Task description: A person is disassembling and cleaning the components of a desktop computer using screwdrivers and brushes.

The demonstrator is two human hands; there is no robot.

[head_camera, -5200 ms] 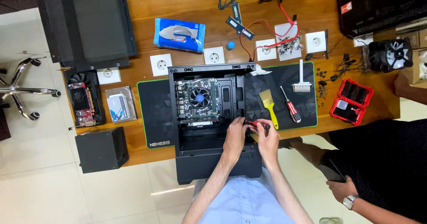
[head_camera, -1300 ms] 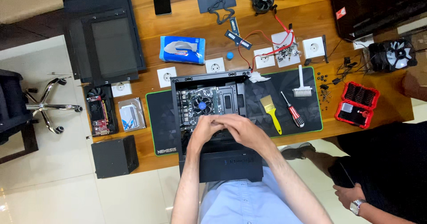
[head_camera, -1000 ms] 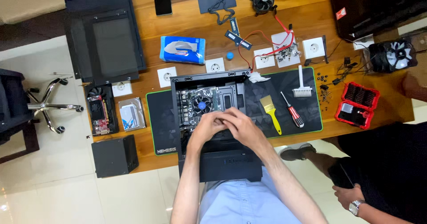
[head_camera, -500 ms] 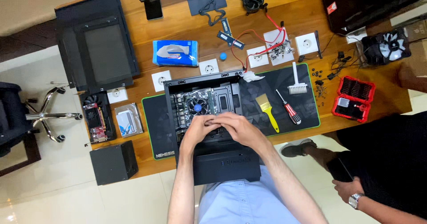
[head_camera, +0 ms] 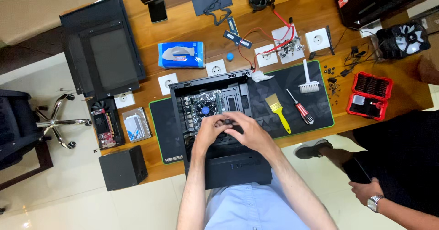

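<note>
Both hands together over an open computer case

The left hand [head_camera: 208, 132] and right hand [head_camera: 249, 132] meet above the black case [head_camera: 219, 166] on the desk [head_camera: 192, 29], fingers curled around a small dark part [head_camera: 227, 121]. Just beyond the fingertips lies the motherboard [head_camera: 203, 109]; a yellow brush [head_camera: 277, 111] lies right of the right hand.

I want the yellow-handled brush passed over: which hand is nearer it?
Right. The right hand sits just left of the yellow-handled brush; the left hand is farther left, beyond the right hand.
</note>
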